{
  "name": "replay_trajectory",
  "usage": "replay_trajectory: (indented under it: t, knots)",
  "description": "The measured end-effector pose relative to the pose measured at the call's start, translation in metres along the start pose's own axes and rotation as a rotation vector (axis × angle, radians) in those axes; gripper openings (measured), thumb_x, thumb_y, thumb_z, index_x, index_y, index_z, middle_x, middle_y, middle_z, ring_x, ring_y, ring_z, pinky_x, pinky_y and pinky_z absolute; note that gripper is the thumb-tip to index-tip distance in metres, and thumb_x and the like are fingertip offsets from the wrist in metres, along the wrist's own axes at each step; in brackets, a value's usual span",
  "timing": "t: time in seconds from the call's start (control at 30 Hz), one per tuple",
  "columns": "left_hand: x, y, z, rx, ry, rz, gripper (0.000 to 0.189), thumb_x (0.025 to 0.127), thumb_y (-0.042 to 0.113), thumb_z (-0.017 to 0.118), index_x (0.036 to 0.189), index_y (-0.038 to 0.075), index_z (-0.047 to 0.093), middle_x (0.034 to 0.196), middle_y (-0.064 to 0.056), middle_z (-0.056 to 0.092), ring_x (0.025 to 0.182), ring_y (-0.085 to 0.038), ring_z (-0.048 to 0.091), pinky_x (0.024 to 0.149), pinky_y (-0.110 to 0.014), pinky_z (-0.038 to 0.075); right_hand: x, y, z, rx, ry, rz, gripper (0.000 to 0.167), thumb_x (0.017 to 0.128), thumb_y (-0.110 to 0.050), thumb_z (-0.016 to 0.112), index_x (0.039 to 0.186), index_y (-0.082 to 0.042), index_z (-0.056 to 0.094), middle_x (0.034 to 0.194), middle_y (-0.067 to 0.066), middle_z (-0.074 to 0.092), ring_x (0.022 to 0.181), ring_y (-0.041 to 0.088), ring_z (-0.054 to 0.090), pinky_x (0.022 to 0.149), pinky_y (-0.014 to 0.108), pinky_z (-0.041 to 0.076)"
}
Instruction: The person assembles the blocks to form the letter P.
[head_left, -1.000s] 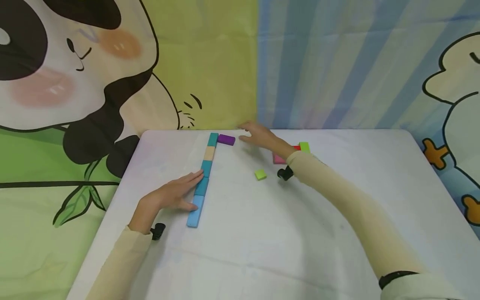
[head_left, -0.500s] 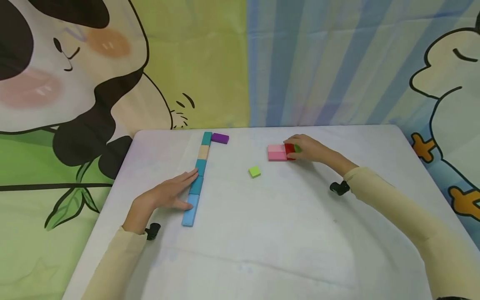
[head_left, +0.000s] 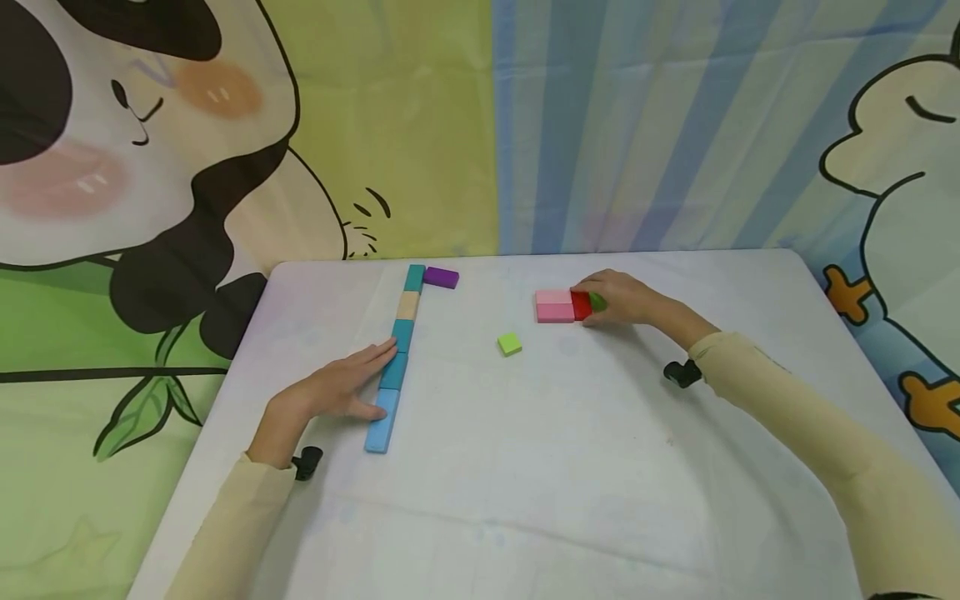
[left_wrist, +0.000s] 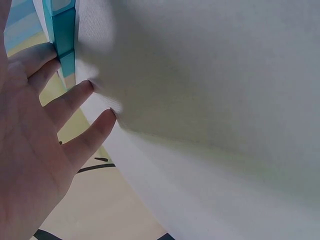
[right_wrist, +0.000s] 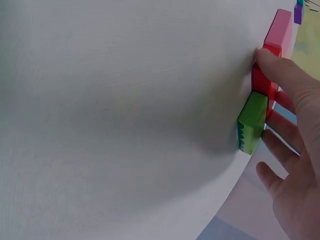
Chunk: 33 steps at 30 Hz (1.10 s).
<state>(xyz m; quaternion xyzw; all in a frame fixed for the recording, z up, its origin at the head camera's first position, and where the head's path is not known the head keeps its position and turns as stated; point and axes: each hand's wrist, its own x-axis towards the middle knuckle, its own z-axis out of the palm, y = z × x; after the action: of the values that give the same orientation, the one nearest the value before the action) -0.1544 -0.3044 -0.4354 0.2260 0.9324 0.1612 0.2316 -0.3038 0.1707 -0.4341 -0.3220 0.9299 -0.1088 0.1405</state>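
My left hand rests against a straight row of rectangular blocks. Its thumb lies on the light blue block at the near end; its fingertips touch the teal blocks beyond. In the left wrist view, those fingers are spread and fairly straight, two of them against the white tabletop. At the right, my right hand pinches a red block between thumb and fingers. Two pink blocks adjoin it on the left. A green block with a scalloped side touches the red one, partly hidden under the hand in the head view.
A tan block and another teal block make up the row's far part. Beside that end lies a purple block, slightly angled. One small lime block sits mid-table. A printed cloth backdrop stands behind the table's far edge.
My right hand has moved right, from near the purple block to the red block, and grips it. Over the last half second it has barely shifted. The left hand stays at the row.
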Motion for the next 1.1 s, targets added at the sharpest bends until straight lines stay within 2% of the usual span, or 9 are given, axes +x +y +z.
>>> replay_trajectory:
  t: [0.13, 0.23, 0.33, 0.5, 0.6, 0.7, 0.83, 0.97, 1.1]
  knots:
    - [0.000, -0.001, 0.000, 0.004, 0.000, -0.010, 0.107, 0.080, 0.051, 0.074, 0.156, 0.009, 0.012, 0.165, -0.012, 0.011, 0.150, -0.038, 0.014, 0.117, -0.059, 0.024, -0.004, 0.003, 0.001, -0.069, 0.025, -0.012, 0.060, 0.083, -0.033, 0.076, 0.134, -0.010, 0.057, 0.128, 0.017, 0.060, 0.121, 0.036, 0.049, 0.100, 0.054, 0.047]
    - [0.001, -0.001, 0.001, 0.011, -0.001, -0.015, 0.108, 0.079, 0.053, 0.073, 0.157, 0.010, 0.012, 0.165, -0.012, 0.012, 0.150, -0.038, 0.015, 0.116, -0.060, 0.024, -0.009, 0.006, 0.000, -0.127, 0.036, -0.029, 0.058, 0.082, -0.039, 0.076, 0.131, -0.013, 0.060, 0.117, 0.016, 0.061, 0.110, 0.033, 0.051, 0.091, 0.049, 0.051]
    - [0.001, -0.001, 0.001, 0.012, -0.005, -0.020, 0.108, 0.079, 0.055, 0.073, 0.157, 0.010, 0.012, 0.165, -0.012, 0.011, 0.150, -0.039, 0.015, 0.116, -0.061, 0.024, -0.013, 0.010, -0.002, -0.208, 0.026, -0.077, 0.057, 0.081, -0.042, 0.076, 0.130, -0.016, 0.062, 0.117, 0.015, 0.060, 0.105, 0.030, 0.052, 0.085, 0.045, 0.052]
    - [0.001, 0.001, 0.000, 0.004, -0.006, -0.022, 0.108, 0.079, 0.053, 0.074, 0.157, 0.010, 0.012, 0.164, -0.012, 0.011, 0.150, -0.038, 0.015, 0.117, -0.060, 0.024, -0.018, 0.019, -0.006, -0.345, 0.028, -0.258, 0.046, 0.084, -0.022, 0.076, 0.126, -0.012, 0.063, 0.129, 0.014, 0.060, 0.110, 0.032, 0.056, 0.090, 0.045, 0.054]
    - [0.001, 0.001, 0.000, 0.000, -0.009, -0.019, 0.108, 0.079, 0.051, 0.074, 0.157, 0.010, 0.012, 0.165, -0.012, 0.011, 0.150, -0.038, 0.014, 0.117, -0.060, 0.023, -0.019, 0.022, -0.009, -0.365, 0.055, -0.327, 0.039, 0.083, -0.012, 0.075, 0.121, -0.007, 0.064, 0.125, 0.013, 0.063, 0.110, 0.033, 0.058, 0.092, 0.046, 0.054]
    - [0.001, 0.002, -0.001, -0.002, -0.014, -0.009, 0.107, 0.080, 0.050, 0.074, 0.156, 0.009, 0.013, 0.164, -0.013, 0.011, 0.150, -0.038, 0.014, 0.117, -0.060, 0.023, -0.019, 0.022, -0.014, -0.298, 0.105, -0.294, 0.036, 0.082, -0.010, 0.076, 0.116, -0.005, 0.064, 0.117, 0.013, 0.066, 0.107, 0.031, 0.059, 0.091, 0.046, 0.054]
    - [0.000, 0.002, -0.002, -0.007, -0.015, -0.005, 0.106, 0.080, 0.049, 0.074, 0.156, 0.007, 0.013, 0.164, -0.014, 0.012, 0.150, -0.039, 0.014, 0.117, -0.060, 0.022, -0.015, 0.011, -0.026, -0.122, 0.152, -0.156, 0.035, 0.084, -0.011, 0.075, 0.116, -0.004, 0.064, 0.113, 0.013, 0.065, 0.107, 0.031, 0.058, 0.090, 0.047, 0.054]
    - [-0.001, 0.002, -0.003, -0.013, -0.008, -0.009, 0.107, 0.080, 0.049, 0.075, 0.156, 0.007, 0.013, 0.164, -0.014, 0.012, 0.150, -0.039, 0.014, 0.117, -0.060, 0.023, 0.002, -0.011, -0.029, 0.036, 0.156, -0.075, 0.039, 0.086, -0.021, 0.074, 0.119, -0.003, 0.063, 0.111, 0.013, 0.063, 0.102, 0.030, 0.059, 0.088, 0.045, 0.055]
    - [-0.001, 0.001, -0.001, -0.026, 0.005, -0.004, 0.107, 0.079, 0.050, 0.075, 0.156, 0.008, 0.014, 0.164, -0.014, 0.012, 0.150, -0.040, 0.015, 0.116, -0.061, 0.023, 0.023, -0.042, -0.020, 0.141, 0.162, -0.024, 0.044, 0.086, -0.030, 0.073, 0.119, -0.002, 0.064, 0.109, 0.012, 0.061, 0.097, 0.026, 0.057, 0.085, 0.041, 0.055]
